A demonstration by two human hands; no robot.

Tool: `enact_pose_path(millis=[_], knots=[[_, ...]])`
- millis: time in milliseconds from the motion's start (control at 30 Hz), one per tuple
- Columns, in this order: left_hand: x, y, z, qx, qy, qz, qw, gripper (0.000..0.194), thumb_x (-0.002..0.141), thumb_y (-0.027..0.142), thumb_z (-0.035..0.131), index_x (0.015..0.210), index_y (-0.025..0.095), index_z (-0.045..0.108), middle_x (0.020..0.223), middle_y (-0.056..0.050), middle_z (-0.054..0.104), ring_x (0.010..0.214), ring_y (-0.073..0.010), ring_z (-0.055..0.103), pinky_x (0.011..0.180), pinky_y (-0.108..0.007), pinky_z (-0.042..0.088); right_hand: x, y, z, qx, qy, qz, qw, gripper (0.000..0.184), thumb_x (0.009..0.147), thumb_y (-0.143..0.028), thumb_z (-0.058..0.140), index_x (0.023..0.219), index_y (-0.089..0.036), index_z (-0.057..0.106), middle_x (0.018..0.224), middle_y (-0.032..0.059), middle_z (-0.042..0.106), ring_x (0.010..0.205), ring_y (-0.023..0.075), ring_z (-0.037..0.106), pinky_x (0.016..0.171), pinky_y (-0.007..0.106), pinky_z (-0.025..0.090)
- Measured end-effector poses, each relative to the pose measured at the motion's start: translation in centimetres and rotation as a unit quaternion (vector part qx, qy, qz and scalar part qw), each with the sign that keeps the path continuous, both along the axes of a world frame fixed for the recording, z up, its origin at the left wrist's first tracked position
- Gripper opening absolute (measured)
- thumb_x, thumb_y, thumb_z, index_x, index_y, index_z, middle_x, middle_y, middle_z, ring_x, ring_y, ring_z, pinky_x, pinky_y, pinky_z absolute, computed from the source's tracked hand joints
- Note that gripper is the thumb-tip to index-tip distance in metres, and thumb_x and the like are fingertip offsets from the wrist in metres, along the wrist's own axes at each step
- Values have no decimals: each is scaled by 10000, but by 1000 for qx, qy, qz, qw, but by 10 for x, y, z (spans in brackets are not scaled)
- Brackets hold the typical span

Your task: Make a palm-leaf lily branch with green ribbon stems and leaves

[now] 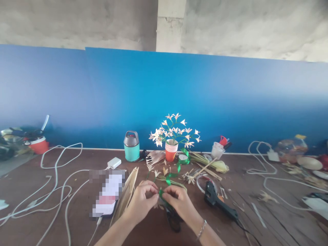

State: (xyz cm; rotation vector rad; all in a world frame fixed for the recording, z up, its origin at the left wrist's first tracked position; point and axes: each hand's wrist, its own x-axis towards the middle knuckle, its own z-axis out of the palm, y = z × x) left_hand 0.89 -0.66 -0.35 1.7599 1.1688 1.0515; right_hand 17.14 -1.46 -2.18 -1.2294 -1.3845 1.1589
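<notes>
Close together over the table, my left hand (145, 198) and my right hand (180, 199) both have their fingers pinched. Between the fingertips shows a short bit of green ribbon (161, 192); whether it goes around a stem is too small to tell. A length of shiny green ribbon (168, 179) curls from a ribbon roll (182, 158) towards my hands. Just beyond my fingers lie loose pale flowers (156, 173) with pointed petals. Under my right hand are black handles, probably scissors (173, 222), partly hidden. My right wrist wears a chain bracelet (202, 229).
A paper cup (171, 152) holds a spray of finished flowers (176, 131). A black glue gun (217, 201) lies right, a phone (109, 194) and dried husk (126, 191) left. A turquoise container (132, 147) stands behind. White cables (57, 177) cross the left side.
</notes>
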Motion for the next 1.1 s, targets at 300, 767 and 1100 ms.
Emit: enact_pose_path(millis=[300, 767, 1100], knots=[[-2, 7, -5, -53, -63, 55, 995, 156, 649, 219, 575, 501, 175, 591, 823, -49, 615, 794, -208, 569, 768, -318, 396, 11, 1, 13, 161, -135, -104, 972, 107, 747, -213, 553, 774, -213, 656, 785, 54, 643, 747, 214, 558, 648, 291, 397], [-11, 6, 5, -210, -189, 50, 958, 259, 650, 366, 631, 495, 176, 546, 548, 16, 519, 612, -144, 451, 667, -275, 315, 3, -37, 26, 30, -610, 50, 790, 478, 524, 3, 541, 977, -130, 616, 807, 151, 691, 791, 296, 636, 625, 293, 405], [-14, 12, -1, -301, -341, 64, 888, 177, 580, 295, 733, 626, 162, 626, 613, 19, 548, 622, -102, 464, 622, -230, 344, 18, -25, 26, 12, -549, 39, 835, 447, 516, -91, 527, 950, -173, 595, 801, 87, 680, 805, 266, 623, 656, 285, 385]])
